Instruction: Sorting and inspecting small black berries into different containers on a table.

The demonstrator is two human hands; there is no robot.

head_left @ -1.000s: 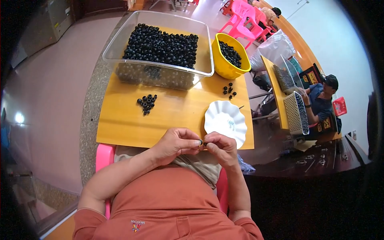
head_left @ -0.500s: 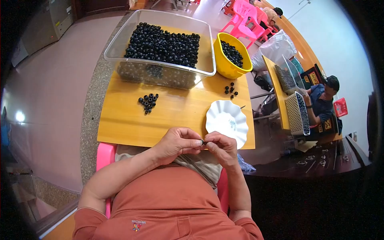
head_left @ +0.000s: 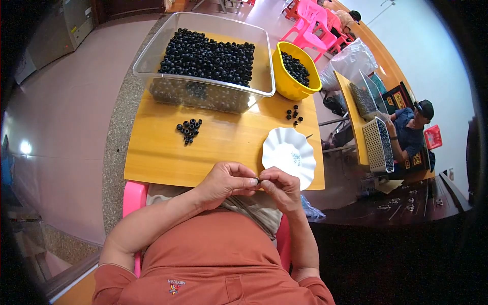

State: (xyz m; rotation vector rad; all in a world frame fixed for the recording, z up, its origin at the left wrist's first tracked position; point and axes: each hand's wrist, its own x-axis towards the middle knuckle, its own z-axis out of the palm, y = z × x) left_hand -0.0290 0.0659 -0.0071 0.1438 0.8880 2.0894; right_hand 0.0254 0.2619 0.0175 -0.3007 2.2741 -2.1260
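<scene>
Just past the table's near edge my two hands meet fingertip to fingertip. My left hand (head_left: 227,184) pinches a small black bead (head_left: 258,181) between thumb and forefinger. From the other side the thumb and bent fingers of my right hand (head_left: 281,189) close on the same bead, which they mostly cover. Right beside that hand lies a white plate (head_left: 276,146) with a scalloped rim and small bluish-green specks or a pattern in its middle. Loose black beads (head_left: 188,130) with holes form a small cluster at the left of the table, and several more beads (head_left: 295,114) lie at the right.
A large clear bin (head_left: 203,79) of black beads stands at the table's back, beside a yellow tub (head_left: 292,91) of them. A thin dark rod (head_left: 309,135) shows by the plate. Farther right, another person (head_left: 409,131) sits by a white perforated basket (head_left: 376,147). Pink chairs (head_left: 311,25) stand behind.
My hands keep the same pinch on the bead, with hardly any shift. The person at the right has moved their head slightly.
</scene>
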